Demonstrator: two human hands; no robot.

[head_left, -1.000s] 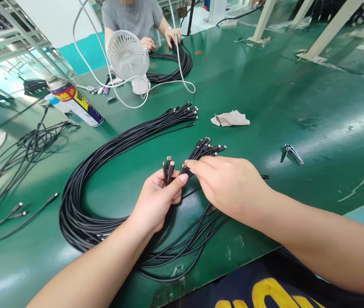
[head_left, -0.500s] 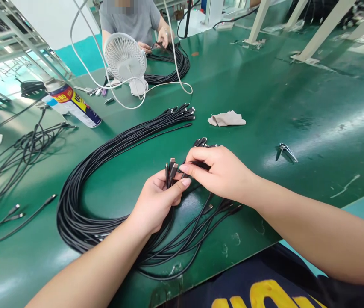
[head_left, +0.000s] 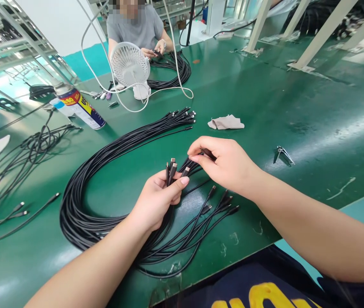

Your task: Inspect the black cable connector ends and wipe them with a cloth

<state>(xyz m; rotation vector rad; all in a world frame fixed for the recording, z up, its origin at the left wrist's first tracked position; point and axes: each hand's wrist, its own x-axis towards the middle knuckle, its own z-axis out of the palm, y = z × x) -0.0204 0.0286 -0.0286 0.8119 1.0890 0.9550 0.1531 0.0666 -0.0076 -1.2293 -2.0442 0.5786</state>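
My left hand (head_left: 161,194) is closed round several black USB cables (head_left: 173,169), their metal-tipped plugs poking up between thumb and fingers. Just to the right, my right hand (head_left: 218,160) pinches a black USB cable end, partly hidden by the curled fingers. More black cable strands (head_left: 192,165) run between the two hands, and their far ends are hidden behind the right hand. Below the hands, loose cable ends (head_left: 223,204) fan out over the table. A thick cable bundle (head_left: 79,188) curves round to the left, with its other plugs (head_left: 183,114) lying beyond my hands.
On the green table (head_left: 297,107) lie a crumpled cloth (head_left: 226,122) and a nail clipper (head_left: 285,155). A spray can (head_left: 84,109), a small white fan (head_left: 130,66) and tangled cables (head_left: 36,143) stand or lie left. Across the table, a person (head_left: 137,28) handles another cable coil (head_left: 177,72).
My right hand has moved a little right, away from my left hand. Another plug now shows upright by my left thumb. The view has shifted slightly.
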